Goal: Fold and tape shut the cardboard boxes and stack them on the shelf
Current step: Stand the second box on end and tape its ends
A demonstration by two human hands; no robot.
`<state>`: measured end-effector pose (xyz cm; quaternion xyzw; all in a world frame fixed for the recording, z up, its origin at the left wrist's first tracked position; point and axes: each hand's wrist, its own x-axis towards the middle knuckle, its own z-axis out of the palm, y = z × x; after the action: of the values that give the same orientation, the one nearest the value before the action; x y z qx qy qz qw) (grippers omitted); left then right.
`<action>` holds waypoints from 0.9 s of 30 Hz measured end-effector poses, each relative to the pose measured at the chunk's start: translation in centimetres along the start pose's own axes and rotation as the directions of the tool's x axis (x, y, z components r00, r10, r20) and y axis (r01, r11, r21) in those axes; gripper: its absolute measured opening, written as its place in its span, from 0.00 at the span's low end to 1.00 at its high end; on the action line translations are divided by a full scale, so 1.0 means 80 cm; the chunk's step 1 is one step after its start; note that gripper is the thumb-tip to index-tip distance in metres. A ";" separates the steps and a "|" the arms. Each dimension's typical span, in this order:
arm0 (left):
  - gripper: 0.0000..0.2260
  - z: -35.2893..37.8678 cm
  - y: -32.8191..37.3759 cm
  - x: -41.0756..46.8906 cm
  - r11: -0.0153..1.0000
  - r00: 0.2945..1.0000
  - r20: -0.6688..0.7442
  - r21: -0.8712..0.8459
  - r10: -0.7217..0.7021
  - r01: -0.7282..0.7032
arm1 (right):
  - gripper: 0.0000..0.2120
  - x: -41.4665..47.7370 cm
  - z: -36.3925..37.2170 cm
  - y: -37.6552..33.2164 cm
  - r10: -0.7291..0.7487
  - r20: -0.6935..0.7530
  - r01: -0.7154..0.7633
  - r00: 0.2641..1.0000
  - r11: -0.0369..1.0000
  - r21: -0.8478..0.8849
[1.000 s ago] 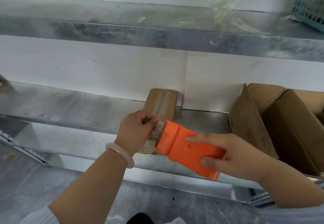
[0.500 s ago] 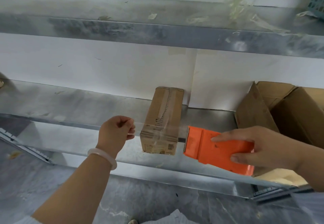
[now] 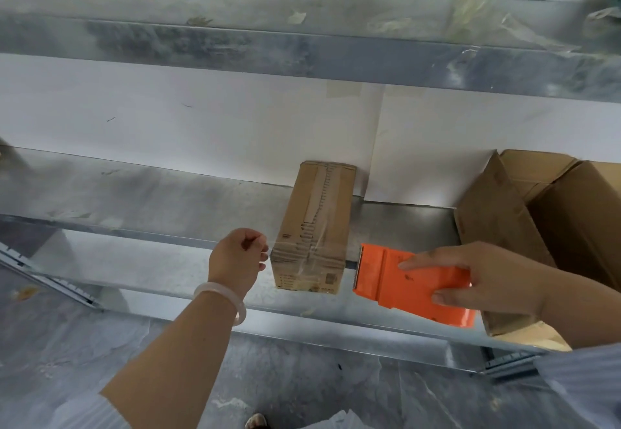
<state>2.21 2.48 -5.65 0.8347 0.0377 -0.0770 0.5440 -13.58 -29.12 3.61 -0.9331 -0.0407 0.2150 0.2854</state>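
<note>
Clear tape [image 3: 304,255] now stretches across the near end of the small corrugated box [image 3: 317,213] on the dull steel shelf [image 3: 151,200], since my left hand [image 3: 237,260], fingers [image 3: 263,255] pinched on its free end, and right hand [image 3: 470,277], fingers [image 3: 433,260] clamped round the smooth orange dispenser [image 3: 386,277], have drawn apart, ready, I judge, for pressing down.

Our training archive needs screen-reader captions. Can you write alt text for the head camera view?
A person's left hand pinches the end of clear tape stretched across the near end of a small cardboard box on a metal shelf, while the right hand holds an orange tape dispenser. Larger open boxes stand to the right.
</note>
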 end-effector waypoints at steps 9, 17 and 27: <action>0.07 0.024 -0.021 -0.002 0.976 0.995 -0.037 0.198 0.096 -0.087 | 0.27 0.022 0.012 0.004 0.016 -0.003 -0.016 1.000 0.999 0.035; 0.21 0.028 -0.037 0.009 0.997 0.996 0.067 -0.048 -0.064 0.068 | 0.24 0.032 0.014 0.006 0.026 -0.018 -0.026 0.999 0.999 0.026; 0.23 0.030 0.030 -0.003 0.399 0.575 0.410 0.440 0.708 -0.805 | 0.24 0.032 0.013 0.010 0.027 -0.014 -0.026 1.000 0.999 0.044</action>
<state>2.12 -0.67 -4.39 0.8731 -0.4143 0.1054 0.2346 -11.75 -28.77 1.47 -0.9287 -0.0215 0.2126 0.3030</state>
